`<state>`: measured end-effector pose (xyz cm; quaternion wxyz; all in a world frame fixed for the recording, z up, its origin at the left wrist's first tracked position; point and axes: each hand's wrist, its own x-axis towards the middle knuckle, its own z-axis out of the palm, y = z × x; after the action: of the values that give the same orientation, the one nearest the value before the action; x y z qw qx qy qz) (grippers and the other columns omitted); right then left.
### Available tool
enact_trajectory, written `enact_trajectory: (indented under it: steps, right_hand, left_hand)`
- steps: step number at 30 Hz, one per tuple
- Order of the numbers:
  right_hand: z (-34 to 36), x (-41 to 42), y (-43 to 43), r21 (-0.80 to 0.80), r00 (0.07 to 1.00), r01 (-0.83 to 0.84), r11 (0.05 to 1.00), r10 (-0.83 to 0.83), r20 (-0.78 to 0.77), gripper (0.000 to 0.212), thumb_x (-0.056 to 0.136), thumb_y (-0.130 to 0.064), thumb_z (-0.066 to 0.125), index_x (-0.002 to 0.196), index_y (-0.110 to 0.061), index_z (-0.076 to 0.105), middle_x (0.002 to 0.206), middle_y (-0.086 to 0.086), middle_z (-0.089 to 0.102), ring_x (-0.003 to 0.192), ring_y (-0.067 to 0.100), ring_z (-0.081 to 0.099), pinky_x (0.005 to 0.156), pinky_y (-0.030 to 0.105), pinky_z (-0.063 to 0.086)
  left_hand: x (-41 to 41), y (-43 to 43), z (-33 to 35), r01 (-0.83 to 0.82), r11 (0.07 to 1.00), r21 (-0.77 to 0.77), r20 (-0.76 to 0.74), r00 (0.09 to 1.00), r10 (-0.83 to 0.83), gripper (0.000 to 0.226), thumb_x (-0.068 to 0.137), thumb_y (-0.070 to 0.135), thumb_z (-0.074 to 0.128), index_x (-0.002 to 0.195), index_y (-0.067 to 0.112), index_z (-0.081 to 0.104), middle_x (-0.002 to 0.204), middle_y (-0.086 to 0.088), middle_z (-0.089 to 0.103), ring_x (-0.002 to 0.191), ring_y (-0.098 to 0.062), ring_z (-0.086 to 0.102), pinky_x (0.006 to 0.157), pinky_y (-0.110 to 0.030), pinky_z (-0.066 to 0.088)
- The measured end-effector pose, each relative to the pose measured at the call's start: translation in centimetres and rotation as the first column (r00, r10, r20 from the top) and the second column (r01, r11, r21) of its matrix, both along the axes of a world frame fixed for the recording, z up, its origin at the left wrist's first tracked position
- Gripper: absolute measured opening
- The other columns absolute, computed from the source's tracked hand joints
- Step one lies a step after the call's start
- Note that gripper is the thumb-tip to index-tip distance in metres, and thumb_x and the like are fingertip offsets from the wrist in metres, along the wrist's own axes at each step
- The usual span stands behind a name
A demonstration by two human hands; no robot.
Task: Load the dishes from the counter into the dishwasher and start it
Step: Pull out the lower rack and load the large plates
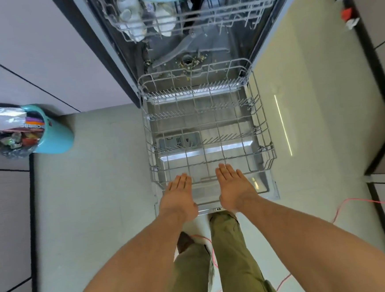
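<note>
Bright, even indoor light from overhead, with only soft shadows. Glare: a thin white streak on the floor (283, 125) right of the lower rack (263, 140), and bright bands on the steel dishwasher door (262, 187) beneath it. Wide-angle bending curves the cabinet fronts (8, 68) at the edges; focus is soft overall, and the upper rack (190, 19) is slightly blurred.
</note>
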<state>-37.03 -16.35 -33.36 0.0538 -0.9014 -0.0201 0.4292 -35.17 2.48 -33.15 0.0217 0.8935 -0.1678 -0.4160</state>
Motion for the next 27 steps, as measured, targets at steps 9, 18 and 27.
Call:
enact_trajectory:
  steps: [9,18,27]
  right_hand:
    - [15.8,-1.1,7.7,0.061,0.982,0.033,0.998,-0.044,0.181,0.078,0.097,-0.019,0.039,0.160,-0.011,-0.007,0.167,0.007,-0.015,0.154,0.023,-0.010,0.126,0.041,0.001]
    - [23.8,0.6,18.8,0.164,0.968,-0.060,0.985,0.017,0.251,0.076,0.100,-0.024,0.043,0.160,-0.010,-0.002,0.167,0.006,-0.014,0.154,0.022,-0.010,0.126,0.039,0.000]
    - [26.7,11.3,27.6,0.182,0.896,-0.290,0.939,0.200,0.396,0.077,0.096,-0.015,0.042,0.160,-0.009,-0.002,0.167,0.008,-0.013,0.154,0.024,-0.009,0.126,0.042,0.004]
  left_hand:
    - [-3.5,9.0,15.9,-0.114,0.993,-0.026,0.104,0.988,0.116,0.083,0.100,0.032,0.044,0.160,0.012,-0.009,0.168,-0.005,-0.013,0.155,-0.021,-0.009,0.126,-0.039,0.001]
    - [-3.3,18.7,26.4,-0.368,0.928,-0.054,0.276,0.888,0.369,0.080,0.098,0.025,0.041,0.160,0.010,-0.007,0.168,-0.006,-0.011,0.155,-0.020,-0.010,0.125,-0.036,-0.003]
    - [1.4,26.6,29.2,-0.572,0.820,-0.034,0.361,0.758,0.544,0.081,0.097,0.019,0.040,0.159,0.010,-0.010,0.167,-0.007,-0.017,0.154,-0.022,-0.014,0.126,-0.038,-0.005]
